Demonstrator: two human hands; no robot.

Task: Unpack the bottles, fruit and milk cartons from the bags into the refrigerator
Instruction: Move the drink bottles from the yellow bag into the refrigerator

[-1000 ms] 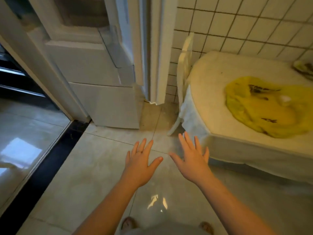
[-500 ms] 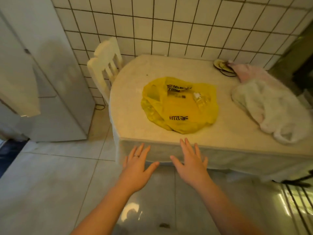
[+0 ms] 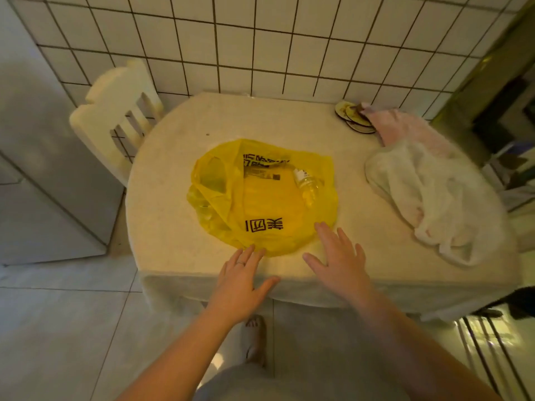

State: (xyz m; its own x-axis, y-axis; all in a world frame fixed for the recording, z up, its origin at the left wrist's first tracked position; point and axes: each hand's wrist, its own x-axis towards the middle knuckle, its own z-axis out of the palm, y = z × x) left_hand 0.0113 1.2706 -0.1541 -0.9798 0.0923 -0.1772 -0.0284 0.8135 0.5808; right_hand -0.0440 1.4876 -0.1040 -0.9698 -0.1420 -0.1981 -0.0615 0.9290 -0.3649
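A yellow plastic bag (image 3: pixel 269 204) with black print lies flat in the middle of the cloth-covered table (image 3: pixel 179 227). A clear bottle (image 3: pixel 307 183) with a white label pokes out at the bag's right side. A white and pink plastic bag (image 3: pixel 434 192) slumps at the table's right end. My left hand (image 3: pixel 240 282) hovers open over the table's near edge, fingertips at the yellow bag's rim. My right hand (image 3: pixel 338 261) is spread open just right of it, fingers at the bag's lower right corner. The refrigerator (image 3: pixel 43 169) stands at the left.
A white chair (image 3: pixel 118 117) is tucked between the refrigerator and the table, against the tiled wall (image 3: pixel 260 44). Round coasters (image 3: pixel 353 117) lie at the table's back right. A dark doorway with clutter (image 3: pixel 506 146) is at the far right. Pale floor tiles (image 3: pixel 72 328) lie below.
The view has swung right from the refrigerator to the table and moved closer. Both open hands have come forward from the table's front to the yellow bag's near edge.
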